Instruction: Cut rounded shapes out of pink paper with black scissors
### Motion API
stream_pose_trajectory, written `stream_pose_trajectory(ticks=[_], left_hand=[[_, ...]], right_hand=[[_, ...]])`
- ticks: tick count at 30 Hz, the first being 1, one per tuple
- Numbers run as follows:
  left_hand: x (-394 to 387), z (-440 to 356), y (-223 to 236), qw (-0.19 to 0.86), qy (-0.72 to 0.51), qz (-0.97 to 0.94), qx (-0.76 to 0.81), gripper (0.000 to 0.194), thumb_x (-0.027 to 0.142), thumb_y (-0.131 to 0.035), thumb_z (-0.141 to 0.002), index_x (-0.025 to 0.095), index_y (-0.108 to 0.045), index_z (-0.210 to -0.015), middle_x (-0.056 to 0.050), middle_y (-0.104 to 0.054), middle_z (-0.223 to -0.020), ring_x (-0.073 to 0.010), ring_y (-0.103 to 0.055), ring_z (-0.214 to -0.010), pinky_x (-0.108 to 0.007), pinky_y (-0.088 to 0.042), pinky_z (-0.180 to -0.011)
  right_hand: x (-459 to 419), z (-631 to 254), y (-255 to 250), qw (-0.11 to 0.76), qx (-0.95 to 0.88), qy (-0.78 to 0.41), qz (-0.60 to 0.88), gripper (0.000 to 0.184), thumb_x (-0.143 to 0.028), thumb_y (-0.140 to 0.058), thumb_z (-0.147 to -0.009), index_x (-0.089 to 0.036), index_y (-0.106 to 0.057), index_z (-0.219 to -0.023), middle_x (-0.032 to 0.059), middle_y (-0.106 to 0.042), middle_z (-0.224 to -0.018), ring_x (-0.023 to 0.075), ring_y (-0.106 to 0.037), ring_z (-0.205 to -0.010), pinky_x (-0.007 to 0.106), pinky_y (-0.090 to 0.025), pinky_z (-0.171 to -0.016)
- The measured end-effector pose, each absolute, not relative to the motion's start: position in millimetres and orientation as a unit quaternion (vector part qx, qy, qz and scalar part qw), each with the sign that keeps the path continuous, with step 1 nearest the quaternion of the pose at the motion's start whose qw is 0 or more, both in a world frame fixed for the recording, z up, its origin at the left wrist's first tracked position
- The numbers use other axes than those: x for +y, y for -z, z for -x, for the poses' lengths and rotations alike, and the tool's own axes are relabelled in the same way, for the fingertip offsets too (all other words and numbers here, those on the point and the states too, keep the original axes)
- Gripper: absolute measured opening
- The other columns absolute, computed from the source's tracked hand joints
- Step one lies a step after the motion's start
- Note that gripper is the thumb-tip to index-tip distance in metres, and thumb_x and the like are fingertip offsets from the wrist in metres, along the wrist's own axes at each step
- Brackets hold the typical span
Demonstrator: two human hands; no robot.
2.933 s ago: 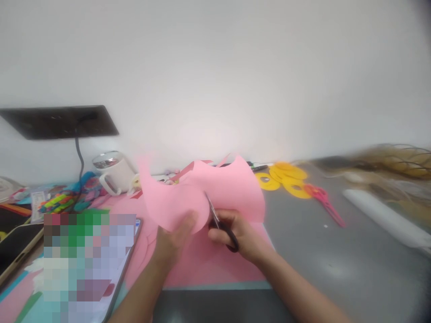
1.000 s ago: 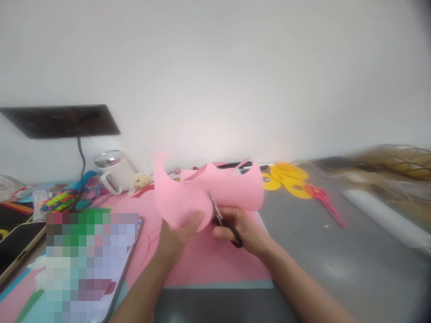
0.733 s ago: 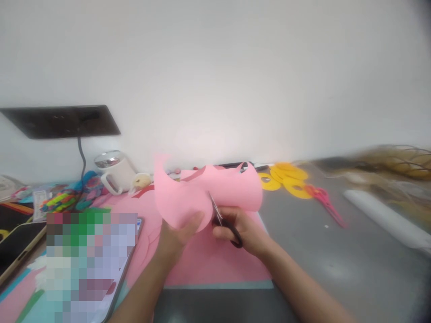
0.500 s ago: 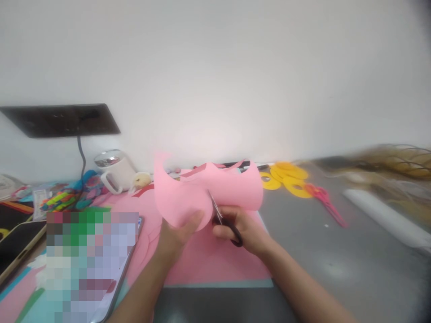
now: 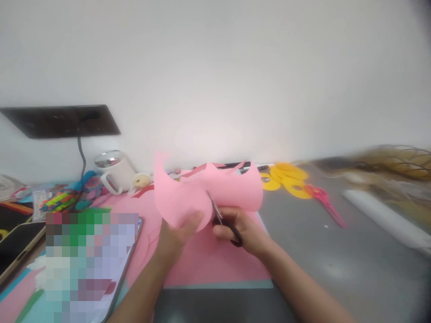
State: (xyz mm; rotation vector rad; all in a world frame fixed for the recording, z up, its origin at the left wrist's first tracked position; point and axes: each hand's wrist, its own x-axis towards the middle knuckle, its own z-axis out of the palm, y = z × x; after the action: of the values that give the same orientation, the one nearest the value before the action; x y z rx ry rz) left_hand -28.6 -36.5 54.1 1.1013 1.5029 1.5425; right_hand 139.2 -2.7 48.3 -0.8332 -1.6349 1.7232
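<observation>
My left hand (image 5: 177, 235) pinches the rounded lower edge of a curled pink paper sheet (image 5: 232, 190), held up above the table. Black-handled scissors (image 5: 224, 220) sit in my right hand (image 5: 244, 231), whose fingers are closed through the handles. The blades point up and left into the sheet, just right of my left thumb. The sheet's top edge is ragged, with cut strips sticking up.
More pink paper (image 5: 208, 264) lies flat under my hands. A phone (image 5: 90, 264) lies at the left, with a white mug (image 5: 116, 172) and coloured clutter behind it. Yellow paper rings (image 5: 289, 181), pink scissors (image 5: 325, 202) and a white roll (image 5: 384, 217) lie on the grey table to the right.
The pink sheet has turned and curled lower between the first frame and now, and its top strips have shifted. Both hands stay nearly still over the last second.
</observation>
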Motion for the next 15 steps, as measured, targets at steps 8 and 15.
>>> stream_pose_trajectory(ticks=[8,15], left_hand=[[-36.9,28.0,-57.6,0.347,-0.6,-0.435,0.574,0.059,0.04,-0.075,-0.064,0.017,-0.059,-0.115,-0.012,-0.066,-0.116,-0.0309,-0.057,-0.115,-0.042,-0.05,-0.093],[-37.9,25.0,-59.3,0.35,-0.595,-0.417,0.592,0.035,0.038,-0.075,-0.063,0.014,-0.067,-0.088,-0.011,-0.072,-0.092,-0.0296,-0.066,-0.094,-0.041,-0.054,-0.081]], right_hand=[[-3.1,-140.0,-48.2,0.314,-0.607,-0.66,0.312,0.031,-0.035,-0.071,-0.072,-0.019,-0.048,-0.062,-0.0058,-0.042,-0.055,0.0091,-0.039,-0.053,0.023,-0.028,-0.05],[-6.1,-136.2,-49.9,0.32,-0.599,-0.658,0.325,0.027,-0.035,-0.071,-0.071,-0.018,-0.051,-0.064,-0.0052,-0.042,-0.057,0.0093,-0.04,-0.053,0.023,-0.03,-0.05]])
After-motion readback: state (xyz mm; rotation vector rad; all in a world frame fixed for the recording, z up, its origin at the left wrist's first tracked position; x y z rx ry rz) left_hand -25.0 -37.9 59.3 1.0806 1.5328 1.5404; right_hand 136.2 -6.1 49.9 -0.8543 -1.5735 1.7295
